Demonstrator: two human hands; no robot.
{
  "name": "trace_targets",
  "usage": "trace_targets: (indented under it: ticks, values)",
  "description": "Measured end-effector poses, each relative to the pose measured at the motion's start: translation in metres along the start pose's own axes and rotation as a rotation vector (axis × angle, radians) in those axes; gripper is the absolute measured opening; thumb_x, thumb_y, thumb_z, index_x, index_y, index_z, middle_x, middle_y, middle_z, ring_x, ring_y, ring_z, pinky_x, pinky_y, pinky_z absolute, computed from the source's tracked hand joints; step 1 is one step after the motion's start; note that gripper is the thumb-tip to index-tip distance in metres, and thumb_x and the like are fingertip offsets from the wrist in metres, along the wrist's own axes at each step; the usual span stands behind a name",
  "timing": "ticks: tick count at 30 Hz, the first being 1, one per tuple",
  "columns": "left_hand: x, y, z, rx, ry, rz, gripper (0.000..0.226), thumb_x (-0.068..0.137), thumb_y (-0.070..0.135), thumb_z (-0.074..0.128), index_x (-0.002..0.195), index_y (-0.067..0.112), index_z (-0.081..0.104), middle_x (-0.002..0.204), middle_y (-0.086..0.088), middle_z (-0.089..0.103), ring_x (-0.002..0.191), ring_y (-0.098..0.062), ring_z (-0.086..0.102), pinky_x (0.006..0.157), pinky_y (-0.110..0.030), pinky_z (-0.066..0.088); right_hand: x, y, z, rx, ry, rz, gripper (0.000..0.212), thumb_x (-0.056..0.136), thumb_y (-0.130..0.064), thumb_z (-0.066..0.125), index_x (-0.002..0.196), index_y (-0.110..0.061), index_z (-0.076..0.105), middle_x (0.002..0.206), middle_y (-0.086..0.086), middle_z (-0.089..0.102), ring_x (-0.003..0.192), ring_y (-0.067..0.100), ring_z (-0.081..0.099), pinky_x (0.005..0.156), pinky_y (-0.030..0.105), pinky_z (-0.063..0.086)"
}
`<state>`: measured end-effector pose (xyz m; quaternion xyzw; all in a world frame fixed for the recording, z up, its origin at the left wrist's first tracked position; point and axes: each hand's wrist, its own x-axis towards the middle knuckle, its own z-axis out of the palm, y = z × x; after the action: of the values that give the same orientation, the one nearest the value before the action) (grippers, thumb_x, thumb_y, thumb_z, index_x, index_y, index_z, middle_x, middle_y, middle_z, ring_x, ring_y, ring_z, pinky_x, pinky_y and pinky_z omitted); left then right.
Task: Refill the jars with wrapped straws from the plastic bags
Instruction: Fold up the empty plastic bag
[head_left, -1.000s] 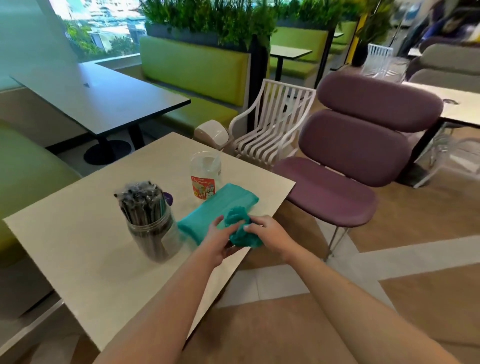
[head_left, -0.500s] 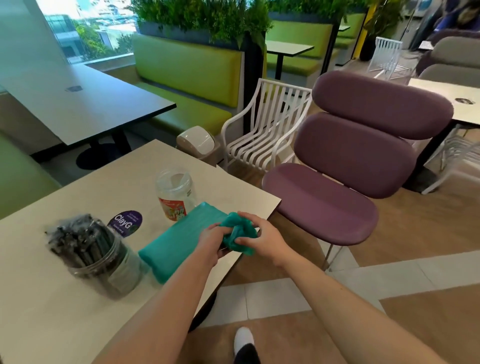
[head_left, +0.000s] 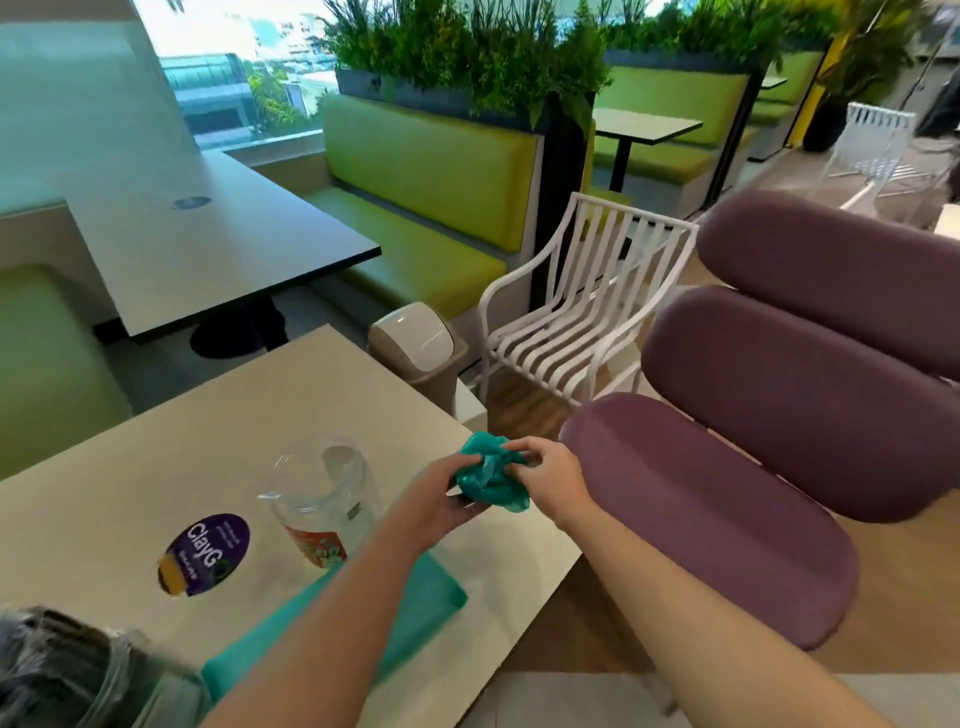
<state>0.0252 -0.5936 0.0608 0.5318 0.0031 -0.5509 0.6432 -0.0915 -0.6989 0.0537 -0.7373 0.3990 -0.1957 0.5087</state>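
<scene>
A crumpled teal plastic bag (head_left: 488, 478) is held up between both hands above the beige table's (head_left: 156, 467) right corner. My left hand (head_left: 441, 499) grips its lower left side and my right hand (head_left: 550, 478) pinches its upper right. A second, flat teal bag (head_left: 426, 603) lies on the table under my left forearm. An empty clear jar (head_left: 322, 499) with a red label stands left of my hands. A jar full of dark wrapped straws (head_left: 62, 670) shows blurred at the bottom left corner.
A purple round sticker (head_left: 205, 553) lies on the table beside the clear jar. A purple cushioned chair (head_left: 753, 467) stands close on the right, a white slatted chair (head_left: 582, 322) and a small swing-lid bin (head_left: 415, 348) behind the table. A dark table and green benches lie farther back.
Both hands have lifted the crumpled teal bag off the flat one and up over the table corner. The view has swung right, so the straw jar has slid to the bottom left.
</scene>
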Motion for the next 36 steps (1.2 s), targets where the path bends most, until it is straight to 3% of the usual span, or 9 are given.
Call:
trace_targets:
  ticks: [3,6,10,14,19,22,28,31,36]
  values:
    - [0.029,0.014,0.002,0.144,-0.033,0.031,0.05,0.084,0.028,0.074,0.13,0.018,0.056,0.126,-0.014,0.059,0.11,-0.032,0.064,0.09,-0.042,0.056,0.039,0.001,0.001,0.014,-0.013,0.019,0.023,0.092,-0.003,0.059,0.106,-0.019,0.068,0.109,0.002,0.064,0.1,0.017,0.062,0.081,0.024,0.055]
    - [0.064,0.031,0.005,0.221,0.053,0.091,0.065,0.079,0.026,0.081,0.134,0.035,0.048,0.128,-0.009,0.056,0.112,-0.03,0.063,0.089,-0.041,0.057,0.086,0.002,0.002,0.033,-0.048,0.028,0.021,0.091,-0.004,0.06,0.102,-0.021,0.068,0.104,-0.002,0.063,0.098,0.016,0.063,0.076,0.02,0.055]
    - [0.11,0.056,0.016,0.245,0.18,0.16,0.051,0.087,0.023,0.073,0.133,0.028,0.051,0.133,-0.01,0.055,0.114,-0.028,0.061,0.092,-0.04,0.056,0.15,0.002,0.006,0.037,-0.117,0.023,0.02,0.092,-0.005,0.061,0.1,-0.022,0.066,0.109,0.0,0.062,0.1,0.014,0.061,0.067,0.013,0.053]
    - [0.16,0.086,0.028,0.337,0.37,0.225,0.045,0.091,0.028,0.067,0.133,0.024,0.052,0.132,-0.008,0.056,0.117,-0.025,0.059,0.093,-0.037,0.055,0.22,0.001,0.012,-0.021,-0.21,0.0,0.019,0.093,-0.009,0.061,0.108,-0.019,0.067,0.117,0.004,0.063,0.11,0.018,0.061,0.08,0.022,0.054]
    - [0.218,0.117,0.028,0.395,0.485,0.276,0.042,0.094,0.035,0.061,0.133,0.022,0.053,0.13,-0.005,0.057,0.114,-0.02,0.058,0.084,-0.031,0.057,0.3,-0.007,0.021,-0.059,-0.319,-0.019,0.018,0.094,-0.009,0.06,0.106,-0.021,0.066,0.118,0.005,0.063,0.11,0.02,0.062,0.079,0.024,0.055]
    - [0.254,0.135,0.02,0.387,0.562,0.283,0.041,0.097,0.039,0.055,0.134,0.02,0.053,0.124,-0.001,0.056,0.103,-0.014,0.057,0.066,-0.018,0.053,0.344,-0.009,0.038,-0.102,-0.36,-0.049,0.02,0.094,-0.008,0.059,0.109,-0.018,0.067,0.12,0.005,0.061,0.113,0.02,0.06,0.084,0.025,0.054]
    - [0.321,0.156,-0.02,0.491,0.811,0.294,0.038,0.097,0.024,0.059,0.133,0.016,0.051,0.132,-0.008,0.056,0.113,-0.021,0.059,0.08,-0.028,0.054,0.41,-0.003,0.078,-0.239,-0.349,-0.186,0.017,0.095,-0.01,0.057,0.108,-0.017,0.066,0.12,0.002,0.045,0.112,0.017,0.052,0.092,0.021,0.047]
    - [0.346,0.163,-0.031,0.577,0.957,0.32,0.052,0.092,0.018,0.064,0.14,0.019,0.043,0.138,-0.009,0.045,0.125,-0.025,0.05,0.102,-0.038,0.048,0.432,0.005,0.1,-0.265,-0.36,-0.233,0.015,0.095,-0.012,0.058,0.105,-0.019,0.065,0.113,-0.002,0.042,0.106,0.014,0.051,0.091,0.022,0.049]
    - [0.371,0.162,-0.042,0.733,1.072,0.351,0.067,0.092,0.03,0.063,0.149,0.026,0.027,0.143,-0.006,0.038,0.127,-0.024,0.047,0.102,-0.04,0.043,0.458,0.017,0.131,-0.28,-0.364,-0.222,0.015,0.094,-0.012,0.059,0.107,-0.016,0.066,0.111,-0.003,0.042,0.102,0.011,0.049,0.089,0.02,0.048]
